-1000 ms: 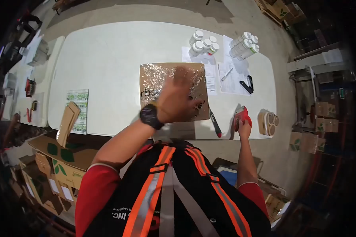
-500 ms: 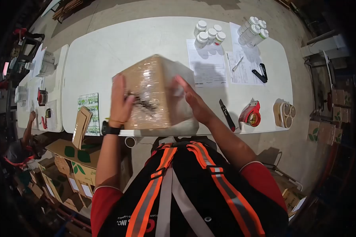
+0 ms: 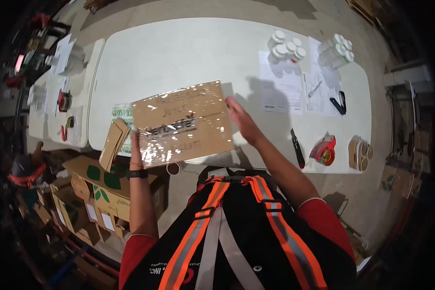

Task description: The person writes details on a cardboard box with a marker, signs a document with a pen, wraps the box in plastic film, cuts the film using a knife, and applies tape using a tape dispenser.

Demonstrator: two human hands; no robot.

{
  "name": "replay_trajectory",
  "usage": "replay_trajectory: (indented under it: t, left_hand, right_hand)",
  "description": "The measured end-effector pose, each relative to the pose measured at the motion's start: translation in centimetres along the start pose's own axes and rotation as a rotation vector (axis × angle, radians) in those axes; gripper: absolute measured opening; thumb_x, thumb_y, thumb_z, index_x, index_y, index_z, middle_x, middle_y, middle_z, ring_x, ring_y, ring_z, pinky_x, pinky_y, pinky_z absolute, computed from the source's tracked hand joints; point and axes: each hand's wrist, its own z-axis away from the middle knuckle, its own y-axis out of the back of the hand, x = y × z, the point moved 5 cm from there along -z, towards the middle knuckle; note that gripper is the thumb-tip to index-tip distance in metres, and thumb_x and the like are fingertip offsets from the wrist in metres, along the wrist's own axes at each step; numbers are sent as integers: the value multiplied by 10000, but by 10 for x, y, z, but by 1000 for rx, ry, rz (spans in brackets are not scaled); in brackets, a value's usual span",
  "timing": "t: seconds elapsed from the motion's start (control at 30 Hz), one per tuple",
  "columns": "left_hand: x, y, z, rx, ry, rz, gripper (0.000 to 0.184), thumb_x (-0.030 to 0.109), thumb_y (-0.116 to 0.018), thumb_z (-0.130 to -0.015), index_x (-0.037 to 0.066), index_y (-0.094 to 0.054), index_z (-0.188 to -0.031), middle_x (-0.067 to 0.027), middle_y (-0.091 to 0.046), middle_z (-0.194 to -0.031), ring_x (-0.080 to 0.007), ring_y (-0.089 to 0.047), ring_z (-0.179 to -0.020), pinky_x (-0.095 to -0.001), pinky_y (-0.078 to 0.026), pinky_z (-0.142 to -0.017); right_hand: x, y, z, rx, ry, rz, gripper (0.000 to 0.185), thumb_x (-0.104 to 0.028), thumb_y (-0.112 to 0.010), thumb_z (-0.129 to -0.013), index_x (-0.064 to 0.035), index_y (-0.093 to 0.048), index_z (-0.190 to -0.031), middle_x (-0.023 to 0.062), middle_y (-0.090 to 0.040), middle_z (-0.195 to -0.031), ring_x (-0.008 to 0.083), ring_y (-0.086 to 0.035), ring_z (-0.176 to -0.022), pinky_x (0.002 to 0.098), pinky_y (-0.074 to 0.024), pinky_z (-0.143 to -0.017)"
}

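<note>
A cardboard box (image 3: 183, 123), wrapped in clear shiny tape, is held between my two hands over the table. Its face with dark lettering is turned up toward me, and the box is slightly tilted. My left hand (image 3: 136, 153) presses against its left side, partly hidden by the edge. At the opposite side, my right hand (image 3: 241, 121) grips near the right edge, its fingertips partly behind the box. Left of my left hand, flat cardboard pieces (image 3: 114, 142) lie over a green-and-white printed packet (image 3: 123, 112).
On the table (image 3: 188, 43) are white bottles (image 3: 285, 47), more bottles (image 3: 336, 50), papers (image 3: 278, 92), a stapler (image 3: 340, 104), a cutter knife (image 3: 297, 150), a red tape dispenser (image 3: 323, 151) and brown rolls (image 3: 360, 154). Open cartons (image 3: 106, 188) stand lower left. Another person (image 3: 26, 169) is at far left.
My hands have turned the box so that its lettered face now shows broadly toward me. It has shifted slightly left relative to the table. The whole view has swung, moving the tabletop items rightward.
</note>
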Motion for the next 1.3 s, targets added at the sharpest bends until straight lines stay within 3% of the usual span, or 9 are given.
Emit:
replay_trajectory:
  t: [0.1, 0.17, 0.23, 0.27, 0.33, 0.53, 0.67, 0.77, 1.3]
  left_hand:
    - [5, -27, 23, -84, 72, 174, 466, 380, -396, -943, 40, -444, -1258, -70, -540, -1182, -183, -542, -1031, -312, -441, -884]
    - [0, 9, 20, -40, 171, 43, 404, 325, -390, -946, 51, -461, -1235, -65, -568, -1134, -184, -564, -997, -310, -450, -879]
    - [14, 37, 23, 229, -45, -407, 449, 347, -383, -944, -30, -519, -1148, -130, -584, -1099, -215, -563, -950, -313, -429, -853]
    - [20, 58, 21, 373, -203, -821, 451, 340, -377, -947, -53, -552, -1083, -148, -606, -1039, -216, -567, -895, -311, -429, -810]
    - [34, 79, 27, 536, -314, -753, 489, 359, -371, -944, -82, -579, -986, -177, -627, -902, -201, -555, -828, -315, -429, -763]
    - [35, 153, 10, 547, -145, -726, 520, 399, -377, -943, -69, -604, -963, -101, -624, -872, -161, -554, -796, -278, -442, -746]
    - [19, 192, -3, 528, -214, -654, 492, 474, -428, -905, 25, -510, -721, 5, -454, -685, -121, -402, -632, -284, -369, -599]
    - [11, 204, -6, 450, -209, -717, 503, 410, -407, -932, -62, -575, -890, -38, -566, -803, -130, -489, -741, -280, -423, -695]
    - [-149, -73, -98, -309, 258, -149, 548, 467, -363, -933, -28, -560, -1062, -100, -621, -960, -182, -601, -812, -296, -496, -714]
  right_hand:
    - [-30, -26, -18, -33, -28, -242, 670, -260, -461, -925, 56, -94, -1388, 199, -203, -1443, 249, -240, -1323, 323, -208, -1067]
    - [-19, -59, -19, 83, 127, 178, 712, -277, -496, -910, 65, -88, -1384, 229, -149, -1447, 273, -200, -1335, 332, -191, -1073]
    - [-41, -90, -13, 1, 205, 194, 825, -311, -587, -852, 72, -81, -1379, 279, -98, -1439, 359, -83, -1355, 387, -109, -1093]
    - [-69, -110, -2, -79, 288, 387, 782, -217, -547, -884, 9, -13, -1409, 193, -49, -1478, 247, -102, -1365, 352, -144, -1087]
    - [-110, -136, 14, -277, 412, 374, 815, -256, -579, -861, 2, -37, -1413, 198, -84, -1473, 265, -128, -1363, 351, -128, -1091]
    - [-15, -88, -34, 42, -78, 473, 802, -380, -624, -814, 24, -219, -1377, 223, -326, -1378, 272, -321, -1290, 358, -303, -1024]
    - [2, -129, -10, -165, -542, -379, 632, -427, -570, -849, 45, -404, -1235, 132, -512, -1166, 189, -501, -1050, 303, -407, -892]
    - [10, -130, -4, -170, -467, -283, 456, -393, -551, -872, -20, -480, -1124, 44, -555, -977, 116, -513, -885, 271, -423, -810]
    - [-68, 38, 173, 365, -372, -74, 486, -110, -574, -862, -6, -383, -1296, 88, -568, -1121, 125, -560, -946, 233, -467, -703]
